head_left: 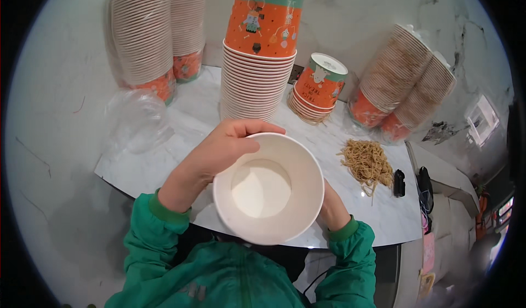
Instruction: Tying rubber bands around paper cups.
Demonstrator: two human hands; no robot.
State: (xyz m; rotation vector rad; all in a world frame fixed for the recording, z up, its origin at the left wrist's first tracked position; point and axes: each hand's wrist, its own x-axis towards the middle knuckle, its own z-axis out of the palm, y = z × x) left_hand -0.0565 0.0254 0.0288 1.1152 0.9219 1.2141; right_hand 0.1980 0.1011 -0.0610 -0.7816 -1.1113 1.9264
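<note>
An empty white-lined paper bucket (252, 190) is held up in front of me, its mouth tilted toward me. My left hand (233, 144) grips it at the upper left of the rim, thumb at the edge and fingers around the outside. Behind the bucket's right side goes my right hand (330, 206); only its wrist area shows, and the fingers are hidden. Just beyond stands a tall stack of orange and green paper buckets (257, 61), nested upside down. Right of it is a shorter upside-down stack (319, 83) of the same kind, with rubber bands around its base.
A pile of tan rubber bands (368, 163) lies on the marble-look table (189, 113), beside a small black object (399, 183). Plastic-wrapped bucket stacks stand back left (142, 34) and back right (394, 78). Crumpled clear plastic (137, 119) lies at the left.
</note>
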